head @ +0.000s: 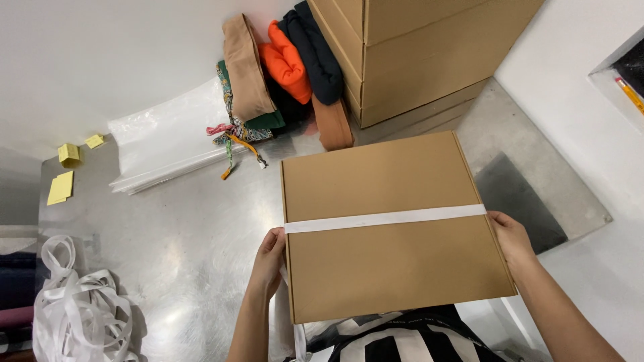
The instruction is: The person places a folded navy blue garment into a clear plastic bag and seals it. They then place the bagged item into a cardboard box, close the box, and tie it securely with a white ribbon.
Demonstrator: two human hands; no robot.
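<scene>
Brushed steel covers the worktable [174, 241], which runs up to a white wall at the back and a white ledge on the right. At the near edge of it lies a flat brown cardboard box [389, 231], closed, with a white strap [386, 218] running straight across its lid from one side to the other.

The left hand [268, 263] grips the box's left edge just below the strap's end, fingers curled over the rim. The right hand [511, 238] clasps the right edge at the strap's other end, fingers wrapped round the side. Both hands are closed on the box; whether they also pinch the strap, I cannot tell.

Behind the box, stacked cardboard cartons [416, 53] stand against the wall. To their left, folded garments [282, 74] in tan, orange, dark navy and green lean together, with a patterned ribbon trailing from them. Further left lies a pile of clear plastic bags [164, 137], and beyond it a few yellow paper slips [67, 171]. A tangle of white strapping [77, 308] sits at the lower left corner. A dark grey mat [520, 198] lies to the box's right.
</scene>
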